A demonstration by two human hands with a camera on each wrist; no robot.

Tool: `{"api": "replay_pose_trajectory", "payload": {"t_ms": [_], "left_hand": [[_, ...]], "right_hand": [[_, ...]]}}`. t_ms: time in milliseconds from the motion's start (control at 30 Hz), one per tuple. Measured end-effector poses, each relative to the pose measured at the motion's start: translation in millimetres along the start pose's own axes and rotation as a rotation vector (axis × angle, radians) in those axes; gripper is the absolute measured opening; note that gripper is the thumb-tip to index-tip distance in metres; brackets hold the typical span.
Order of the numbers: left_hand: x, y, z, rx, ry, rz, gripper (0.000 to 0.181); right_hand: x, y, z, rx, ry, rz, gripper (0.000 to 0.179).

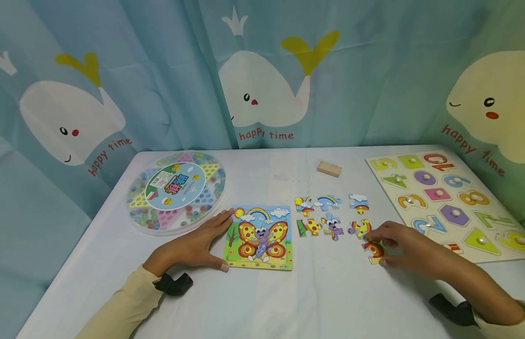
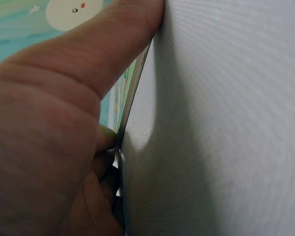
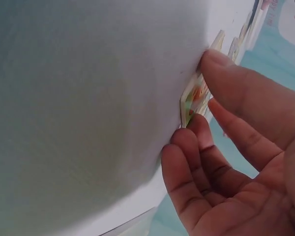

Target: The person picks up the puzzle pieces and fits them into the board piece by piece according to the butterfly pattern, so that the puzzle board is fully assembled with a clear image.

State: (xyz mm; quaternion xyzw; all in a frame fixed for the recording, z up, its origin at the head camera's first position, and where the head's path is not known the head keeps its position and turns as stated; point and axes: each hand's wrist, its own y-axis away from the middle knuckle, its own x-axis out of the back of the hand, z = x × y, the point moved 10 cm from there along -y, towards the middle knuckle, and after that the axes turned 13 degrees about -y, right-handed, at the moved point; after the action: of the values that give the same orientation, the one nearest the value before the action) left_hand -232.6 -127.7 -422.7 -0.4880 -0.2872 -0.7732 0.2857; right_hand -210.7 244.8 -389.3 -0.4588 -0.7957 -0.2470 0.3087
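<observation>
My left hand (image 1: 203, 240) touches the left side of a square butterfly puzzle board (image 1: 258, 238), thumb at the lower corner and fingers at the upper one. In the left wrist view, the thumb (image 2: 93, 49) lies near the board's edge. To the board's right, loose jigsaw pieces lie in two rows, among them a sun piece (image 1: 304, 205), a rainbow piece (image 1: 328, 203) and a purple butterfly-body piece (image 1: 333, 226). My right hand (image 1: 410, 249) pinches a red and orange wing piece (image 1: 376, 253) between thumb and fingers, just below a yellow wing piece (image 1: 361, 229).
A round marble board game in a clear case (image 1: 178, 193) lies at the back left. On the right is a wooden number and shape peg board (image 1: 449, 207). One small wooden block (image 1: 329, 168) lies near the back edge, before a whale-print curtain (image 1: 372, 94).
</observation>
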Motion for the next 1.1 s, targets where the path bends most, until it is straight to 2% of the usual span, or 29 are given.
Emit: {"api": "replay_pose_trajectory", "payload": {"t_ms": [233, 367, 600, 833, 1100], "left_hand": [[1.1, -0.2, -0.1, 0.004, -0.002, -0.003, 0.116], [1.4, 0.0, -0.9, 0.008, -0.003, 0.0, 0.116], [0.9, 0.5, -1.0, 0.009, -0.003, 0.0, 0.117], [1.3, 0.2, -0.9, 0.001, 0.002, 0.004, 0.117], [1.5, 0.1, 0.1, -0.006, -0.001, 0.007, 0.116]], "right_hand": [[-0.6, -0.7, -3.1, -0.007, 0.04, 0.021, 0.063], [-1.0, -2.0, -3.0, -0.012, 0.062, 0.023, 0.066], [-1.1, -2.5, -3.4, -0.01, 0.065, 0.022, 0.051], [0.7, -3.3, -4.9, 0.0, 0.071, 0.035, 0.05], [6.9, -2.3, -12.4, 0.079, 0.031, 0.089, 0.035]]}}
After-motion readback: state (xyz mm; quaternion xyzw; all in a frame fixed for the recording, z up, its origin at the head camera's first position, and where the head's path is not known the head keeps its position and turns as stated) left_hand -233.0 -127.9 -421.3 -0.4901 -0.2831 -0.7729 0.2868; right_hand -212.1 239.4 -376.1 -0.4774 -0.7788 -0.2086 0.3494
